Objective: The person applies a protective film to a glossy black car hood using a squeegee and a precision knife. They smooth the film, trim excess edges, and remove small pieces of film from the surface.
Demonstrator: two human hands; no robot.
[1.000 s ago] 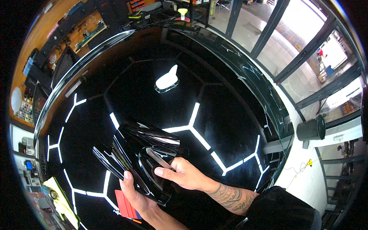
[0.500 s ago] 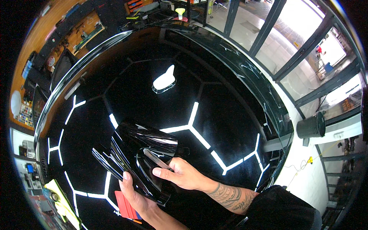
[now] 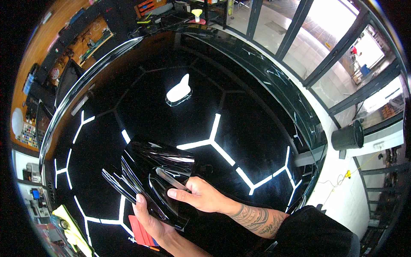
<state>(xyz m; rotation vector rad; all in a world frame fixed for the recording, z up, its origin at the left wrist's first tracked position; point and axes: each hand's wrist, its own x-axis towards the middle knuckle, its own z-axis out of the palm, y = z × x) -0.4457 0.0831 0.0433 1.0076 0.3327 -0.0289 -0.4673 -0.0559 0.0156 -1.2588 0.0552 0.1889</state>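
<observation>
My left hand [image 3: 152,225] grips the lower left of a crumpled glossy black sheet [image 3: 143,154], which seems wrapped over a curved black piece. My right hand [image 3: 199,197] holds that piece from the right, thumb across its front, beside a narrow grey translucent strip [image 3: 169,177]; whether the strip is separate I cannot tell. Its hidden fingers are behind the piece. Under both hands is a glossy black car roof [image 3: 248,128] reflecting white lights. A red squeegee [image 3: 139,229] lies just left of my left hand. A white fin-shaped piece [image 3: 179,92] sits farther up the roof.
A yellow cloth [image 3: 72,231] with a round dark tool lies at the lower left. A tool-covered workbench [image 3: 96,40] stands beyond the roof's left edge. A black bucket [image 3: 346,138], a yellow cord [image 3: 347,174] and glass doors [image 3: 319,51] are at the right.
Both hands and the held black piece have shifted slightly left in the view, and the camera view has moved a little. The grip looks the same.
</observation>
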